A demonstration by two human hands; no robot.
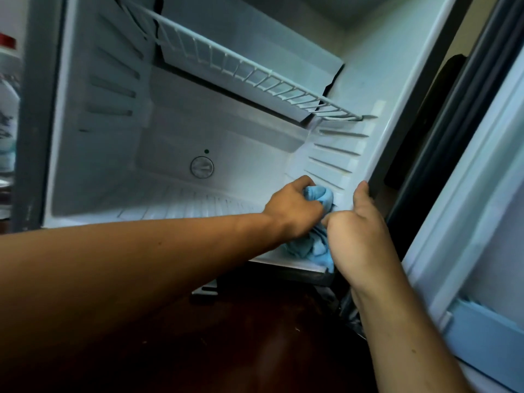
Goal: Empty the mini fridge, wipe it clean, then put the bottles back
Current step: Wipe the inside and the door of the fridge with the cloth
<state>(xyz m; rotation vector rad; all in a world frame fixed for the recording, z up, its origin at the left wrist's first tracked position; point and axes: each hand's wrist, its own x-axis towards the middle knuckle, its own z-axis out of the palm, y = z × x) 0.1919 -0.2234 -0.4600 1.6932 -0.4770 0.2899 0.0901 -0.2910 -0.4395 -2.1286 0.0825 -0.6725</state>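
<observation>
Blue cloth (309, 245) partly hidden behind both hands, its lower end covered by the right hand (360, 231). Bottle (8, 109) far beyond the left hand (295, 211): cut by frame edge, blurred, label unreadable.
</observation>
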